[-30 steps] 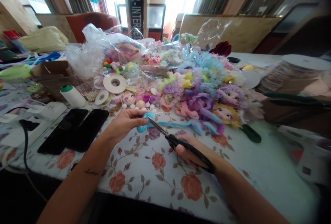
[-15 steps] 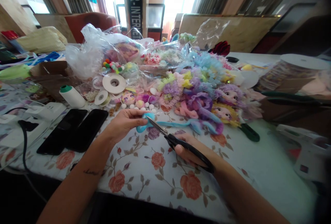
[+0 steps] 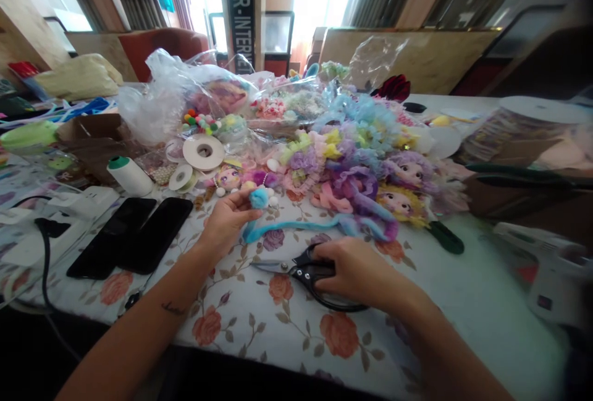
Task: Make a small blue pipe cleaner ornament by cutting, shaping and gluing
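Observation:
My left hand pinches a small fluffy blue piece between its fingertips, lifted just above the floral tablecloth. A long blue fuzzy strip lies on the cloth just right of that hand. My right hand rests palm down on the handles of black scissors, which lie flat on the cloth with their blades pointing left. A heap of pastel plush dolls lies behind both hands.
Two black phones lie at the left beside a white power strip and cable. A white thread cone, ribbon spools and plastic bags crowd the back. A glue gun lies at the right.
The scissors have come away from the blue fluff and now lie on the cloth under my right hand. My left hand has lifted a small blue piece, apart from the long strip.

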The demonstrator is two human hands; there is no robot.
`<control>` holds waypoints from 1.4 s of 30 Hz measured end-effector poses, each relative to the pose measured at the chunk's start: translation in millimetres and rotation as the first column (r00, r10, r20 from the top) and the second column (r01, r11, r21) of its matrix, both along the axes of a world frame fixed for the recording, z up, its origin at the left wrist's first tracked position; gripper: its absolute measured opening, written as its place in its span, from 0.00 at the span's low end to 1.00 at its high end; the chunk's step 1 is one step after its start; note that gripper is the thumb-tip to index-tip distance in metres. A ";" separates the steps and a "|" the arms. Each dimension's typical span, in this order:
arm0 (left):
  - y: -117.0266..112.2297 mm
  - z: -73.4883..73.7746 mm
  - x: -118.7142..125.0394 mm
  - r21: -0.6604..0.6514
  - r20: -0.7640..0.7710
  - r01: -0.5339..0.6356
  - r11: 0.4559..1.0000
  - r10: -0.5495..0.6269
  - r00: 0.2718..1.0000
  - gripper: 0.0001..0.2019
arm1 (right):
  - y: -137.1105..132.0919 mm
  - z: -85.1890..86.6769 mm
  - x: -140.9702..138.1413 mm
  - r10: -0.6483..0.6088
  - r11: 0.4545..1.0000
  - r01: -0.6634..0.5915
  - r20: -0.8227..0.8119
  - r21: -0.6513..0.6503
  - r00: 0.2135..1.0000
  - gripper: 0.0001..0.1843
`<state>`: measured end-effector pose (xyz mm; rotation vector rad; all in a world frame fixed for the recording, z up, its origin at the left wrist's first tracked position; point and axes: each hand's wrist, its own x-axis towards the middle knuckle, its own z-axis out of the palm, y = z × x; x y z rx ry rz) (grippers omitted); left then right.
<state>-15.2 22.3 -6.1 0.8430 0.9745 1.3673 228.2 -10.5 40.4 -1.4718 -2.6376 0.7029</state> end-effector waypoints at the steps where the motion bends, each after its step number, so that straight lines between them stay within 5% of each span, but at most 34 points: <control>1: -0.9 0.2 2.0 -0.001 -0.009 0.003 1.000 -0.003 1.000 0.24 | -0.1 -1.6 -1.2 0.011 1.000 -0.011 -0.011 0.027 1.000 0.02; 6: -9.1 7.7 12.2 -0.059 0.034 0.091 0.994 -0.089 0.995 0.19 | 5.1 -8.3 7.6 0.046 0.997 -0.019 -0.389 0.071 0.920 0.09; 12: -16.4 11.4 25.5 -0.070 0.053 0.193 0.979 -0.189 0.981 0.14 | 4.2 -21.7 -6.7 -0.170 0.970 0.244 -0.665 0.019 0.727 0.09; 19: -23.3 14.2 40.4 0.008 -0.141 0.205 0.979 -0.202 0.969 0.16 | -4.7 -32.1 -32.0 -0.384 0.922 0.156 -0.780 -0.355 0.494 0.16; 25: -26.3 21.0 51.7 0.010 -0.107 0.194 0.981 -0.192 0.976 0.14 | -8.1 -32.3 -33.0 -0.481 0.876 0.188 -0.784 -0.444 0.393 0.19; 28: -17.3 26.9 52.9 -0.021 0.014 0.129 0.991 -0.129 0.992 0.10 | -3.0 -34.8 -29.4 -0.470 0.883 0.231 -0.778 -0.409 0.417 0.18; 31: -0.2 32.8 47.2 -0.018 0.069 0.046 0.999 -0.045 0.997 0.07 | 11.4 -37.5 -17.1 -0.456 0.863 0.431 -0.772 -0.263 0.442 0.16; 34: 14.8 35.1 39.9 -0.048 0.093 -0.018 0.999 0.022 0.995 0.05 | 27.0 -37.5 0.7 -0.435 0.719 0.694 -0.801 -0.035 0.411 0.25; 37: 17.4 31.6 39.0 -0.039 0.096 0.054 0.998 -0.050 0.994 0.03 | 30.8 -33.2 10.9 -0.379 0.589 0.804 -0.848 0.088 0.370 0.26; 39: 12.5 26.8 42.2 -0.029 0.076 0.145 0.989 -0.142 0.987 0.05 | 26.2 -29.9 9.6 -0.348 0.651 0.753 -0.844 0.096 0.408 0.17; 42: 1.9 18.8 48.2 -0.041 0.003 0.262 0.964 -0.262 0.965 0.10 | 17.0 -28.3 0.7 -0.315 0.819 0.573 -0.819 0.021 0.479 0.11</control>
